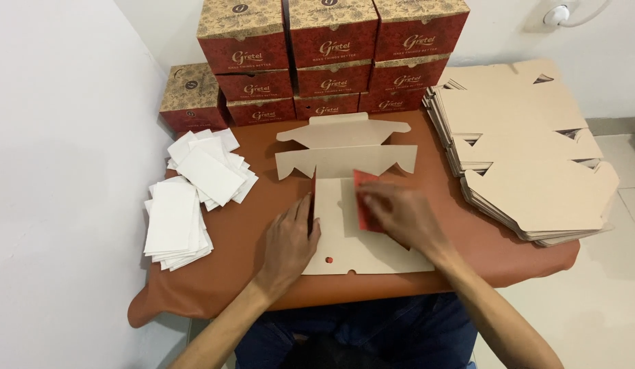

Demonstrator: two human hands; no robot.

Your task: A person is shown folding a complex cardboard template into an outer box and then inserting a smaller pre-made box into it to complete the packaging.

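A flat beige cardboard box blank (pixel 345 157) lies opened out in the middle of the brown table (pixel 461 253), its inner side up. My left hand (pixel 288 242) presses on the blank's left side flap and stands that flap up on edge. My right hand (pixel 398 213) grips the right side flap (pixel 364 198), which is folded up and inward and shows its red printed outer face. The back flaps of the blank lie flat toward the wall.
Finished red-and-beige boxes (pixel 331 55) are stacked along the wall, one more (pixel 192 96) at the left. A tall pile of flat blanks (pixel 529 157) sits at the right, overhanging the table. Two heaps of white paper sheets (pixel 177 215) (pixel 211 167) lie at the left.
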